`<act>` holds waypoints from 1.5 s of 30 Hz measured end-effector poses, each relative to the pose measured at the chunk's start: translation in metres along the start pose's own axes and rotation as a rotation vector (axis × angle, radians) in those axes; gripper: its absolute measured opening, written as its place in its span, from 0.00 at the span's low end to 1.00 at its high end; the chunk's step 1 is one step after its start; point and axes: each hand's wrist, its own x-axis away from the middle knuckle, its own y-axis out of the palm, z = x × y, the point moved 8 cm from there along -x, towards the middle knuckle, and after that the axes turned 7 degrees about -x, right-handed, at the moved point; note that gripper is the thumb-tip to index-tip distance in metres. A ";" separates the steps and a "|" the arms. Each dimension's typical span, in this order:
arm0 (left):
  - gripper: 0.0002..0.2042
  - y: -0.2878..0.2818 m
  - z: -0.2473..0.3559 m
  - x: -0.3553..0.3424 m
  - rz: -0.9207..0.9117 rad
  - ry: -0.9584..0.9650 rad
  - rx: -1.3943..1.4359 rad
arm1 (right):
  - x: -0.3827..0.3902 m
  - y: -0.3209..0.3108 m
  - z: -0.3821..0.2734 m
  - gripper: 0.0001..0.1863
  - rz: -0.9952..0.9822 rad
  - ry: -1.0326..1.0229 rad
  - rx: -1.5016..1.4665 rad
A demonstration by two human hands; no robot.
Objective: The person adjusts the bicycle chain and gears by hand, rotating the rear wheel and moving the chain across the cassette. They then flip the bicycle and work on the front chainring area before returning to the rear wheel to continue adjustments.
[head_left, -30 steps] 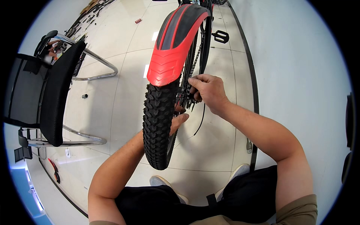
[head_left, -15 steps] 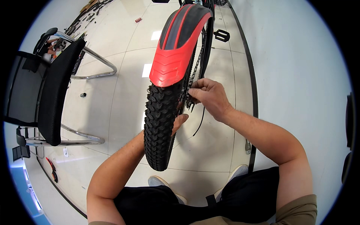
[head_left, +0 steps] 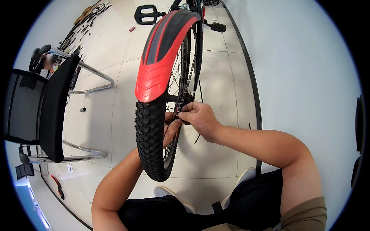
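Chain (head_left: 188, 84) runs down beside the wheel (head_left: 149, 138) in the head view, and its near end meets my right hand (head_left: 202, 118), thumb and forefinger pinched on it. My left hand (head_left: 172, 129) reaches round the wheel's far side, fingers just beside the right ones; whether they grip anything, I cannot tell. Over the wheel curves a red-and-black mudguard (head_left: 152, 79). A black chair (head_left: 59, 111) stands to my left on the tiled floor (head_left: 216, 158).
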 end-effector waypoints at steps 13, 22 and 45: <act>0.21 -0.002 0.001 0.002 0.001 0.036 -0.012 | 0.009 0.004 -0.001 0.17 0.066 -0.002 -0.073; 0.19 -0.003 0.003 0.003 -0.041 -0.079 0.013 | 0.013 0.008 -0.023 0.22 0.057 -0.169 0.181; 0.21 -0.005 0.002 0.003 -0.059 -0.106 -0.033 | 0.013 0.011 -0.032 0.25 0.032 -0.247 0.282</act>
